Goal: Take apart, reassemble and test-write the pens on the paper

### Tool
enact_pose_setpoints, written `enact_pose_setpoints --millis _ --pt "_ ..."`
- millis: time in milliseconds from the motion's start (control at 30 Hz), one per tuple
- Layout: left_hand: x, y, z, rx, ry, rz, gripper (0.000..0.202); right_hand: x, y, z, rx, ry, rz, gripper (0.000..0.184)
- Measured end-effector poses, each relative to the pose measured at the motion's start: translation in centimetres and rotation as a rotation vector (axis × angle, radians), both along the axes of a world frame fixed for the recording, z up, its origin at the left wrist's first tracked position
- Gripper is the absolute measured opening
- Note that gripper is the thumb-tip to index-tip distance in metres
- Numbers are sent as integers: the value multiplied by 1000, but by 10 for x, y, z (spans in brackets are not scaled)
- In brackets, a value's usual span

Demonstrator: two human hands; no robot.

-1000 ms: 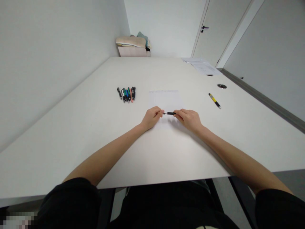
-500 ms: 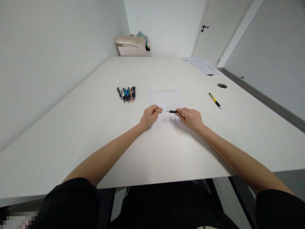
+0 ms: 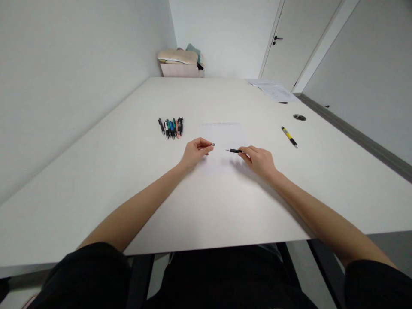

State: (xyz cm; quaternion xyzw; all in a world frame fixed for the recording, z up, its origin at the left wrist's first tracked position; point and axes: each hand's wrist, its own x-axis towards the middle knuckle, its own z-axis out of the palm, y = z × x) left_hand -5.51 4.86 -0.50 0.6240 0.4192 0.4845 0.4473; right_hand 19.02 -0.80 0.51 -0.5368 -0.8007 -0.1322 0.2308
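Note:
My right hand is closed on a black pen, whose bare tip points left over a white sheet of paper. My left hand is closed in a pinch on the pen's cap, held a short way to the left of the tip. Both hands rest on the white table at the sheet's near edge.
A row of several coloured pens lies left of the sheet. A yellow and black pen lies to the right, near a round cable hole. Loose papers sit at the far right; a cushioned box stands beyond the table.
The cap has come off the pen: my left hand drew it away to the left while my right hand kept the pen's body, leaving a gap between them.

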Motion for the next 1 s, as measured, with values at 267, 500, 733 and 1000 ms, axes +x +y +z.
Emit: enact_pose_setpoints --millis 267,500,733,1000 --pt "-49 -30 16 140 319 -138 23 -2 1 1 -29 -5 -7 35" --pt "-44 -43 15 532 728 -272 15 0 0 -2 -21 1 -7 35" --pt "-47 -39 7 567 792 -307 14 -1 -1 1 -19 3 0 36" --pt "-43 -30 -5 580 801 -200 16 0 2 0 -79 -20 -41 32"
